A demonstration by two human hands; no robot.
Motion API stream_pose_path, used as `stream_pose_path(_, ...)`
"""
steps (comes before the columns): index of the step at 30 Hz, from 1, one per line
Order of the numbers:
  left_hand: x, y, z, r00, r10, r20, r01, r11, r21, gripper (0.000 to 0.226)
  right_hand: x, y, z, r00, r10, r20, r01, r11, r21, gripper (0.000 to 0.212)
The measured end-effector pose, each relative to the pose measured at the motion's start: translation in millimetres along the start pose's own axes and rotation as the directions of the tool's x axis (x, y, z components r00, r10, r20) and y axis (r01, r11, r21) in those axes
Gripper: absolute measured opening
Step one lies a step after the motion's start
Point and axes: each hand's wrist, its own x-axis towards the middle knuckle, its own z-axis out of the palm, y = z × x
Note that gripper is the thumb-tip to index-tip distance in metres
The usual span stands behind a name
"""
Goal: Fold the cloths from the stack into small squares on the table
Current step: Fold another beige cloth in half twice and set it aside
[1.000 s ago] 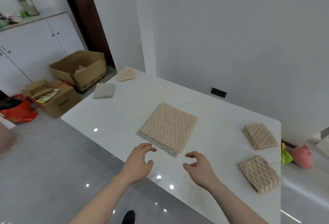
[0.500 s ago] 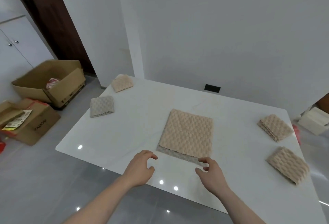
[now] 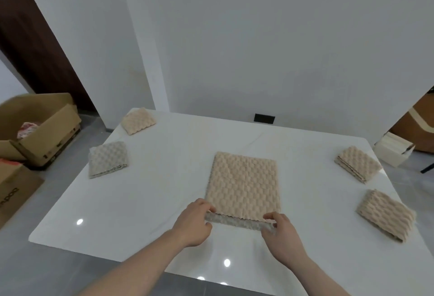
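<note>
A stack of flat cloths lies in the middle of the white table (image 3: 164,192): a beige bubble-textured cloth (image 3: 244,183) on top, a grey cloth (image 3: 237,221) showing along the near edge beneath it. My left hand (image 3: 192,221) pinches the beige cloth's near left corner. My right hand (image 3: 280,232) pinches the near right corner. Small folded squares lie around: a beige one (image 3: 138,120) and a grey one (image 3: 108,159) at the left, two beige ones (image 3: 357,166) (image 3: 386,213) at the right.
Open cardboard boxes (image 3: 40,126) stand on the floor left of the table. A white box (image 3: 394,152) sits on the floor at the right. A white wall with a black socket (image 3: 264,118) runs behind the table's far edge.
Both hands moved forward from hovering near the table's front edge and took hold of the top cloth's near corners. The head camera swung right, centring the stack.
</note>
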Motion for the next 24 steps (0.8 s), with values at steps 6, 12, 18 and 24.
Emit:
stream_pose_path(6, 49.2, -39.9, 40.6, 0.992, 0.106, -0.067, -0.099, 0.989, 0.111, 0.044, 41.5, 32.5, 32.6, 0.995, -0.091, -0.032, 0.085, 0.985, -0.148, 0.032)
stream_pose_path(12, 81.0, -70.6, 77.9, 0.931, 0.166, -0.326, -0.146, 0.986, 0.086, 0.032, 77.7, 67.8, 63.6, 0.971, -0.142, -0.195, 0.116, 0.983, -0.141, 0.032)
stream_pose_path(18, 85.8, -88.3, 109.7, 0.846, 0.242, -0.476, -0.223, 0.970, 0.096, 0.022, 85.6, 94.6, 95.8, 0.883, -0.231, -0.409, 0.194, 0.972, -0.129, 0.031)
stream_pose_path(24, 89.7, -93.0, 117.0, 0.767, 0.293, -0.571, -0.232, 0.956, 0.179, 0.014, 86.4, 104.3, 102.1, 0.828, -0.328, -0.455, 0.277, 0.944, -0.177, 0.026)
